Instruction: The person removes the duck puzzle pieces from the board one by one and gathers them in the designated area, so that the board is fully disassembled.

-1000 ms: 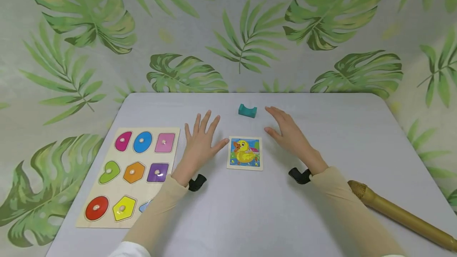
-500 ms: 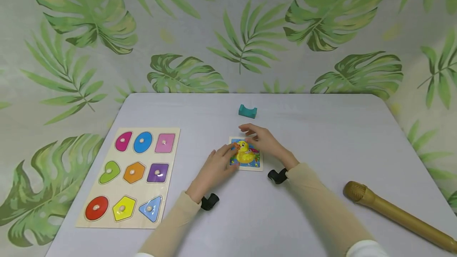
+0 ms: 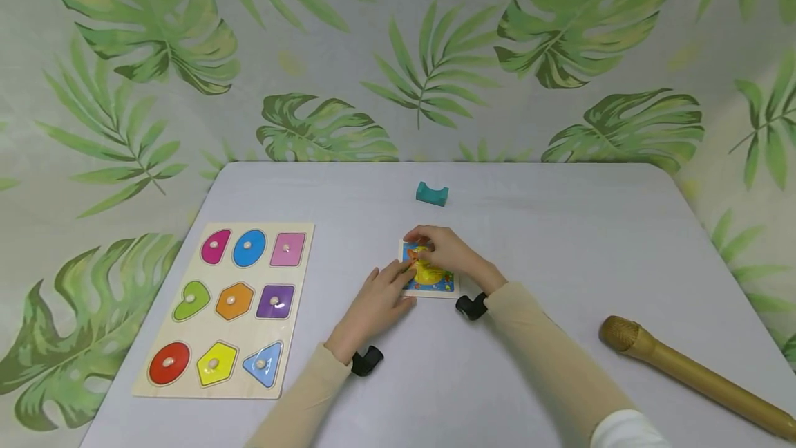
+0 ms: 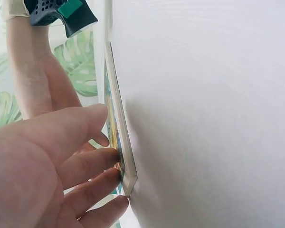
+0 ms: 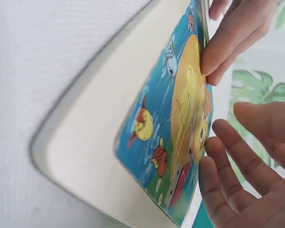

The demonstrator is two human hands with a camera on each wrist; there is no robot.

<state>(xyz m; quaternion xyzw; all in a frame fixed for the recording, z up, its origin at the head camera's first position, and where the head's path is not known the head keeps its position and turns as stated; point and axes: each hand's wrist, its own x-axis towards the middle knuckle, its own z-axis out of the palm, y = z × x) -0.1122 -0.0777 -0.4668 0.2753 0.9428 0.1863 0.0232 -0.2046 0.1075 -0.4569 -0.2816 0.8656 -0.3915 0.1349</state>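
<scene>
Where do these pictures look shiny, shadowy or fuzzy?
Head view: glare patches on the purple square and blue triangle; left wrist view: a soft shadow on the table beside the duck puzzle; right wrist view: the puzzle's near corner looks fuzzy.

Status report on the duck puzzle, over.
Left grip touching duck puzzle. Right grip over its upper part, contact unclear. Teal block beyond it, not in the way.

Teal block point(image 3: 432, 197), microphone point(image 3: 699, 377) (brown, aslant).

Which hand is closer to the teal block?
The right hand, on the person's side of the teal block, at the duck picture. The left hand is farther, at the picture's left side.
</scene>
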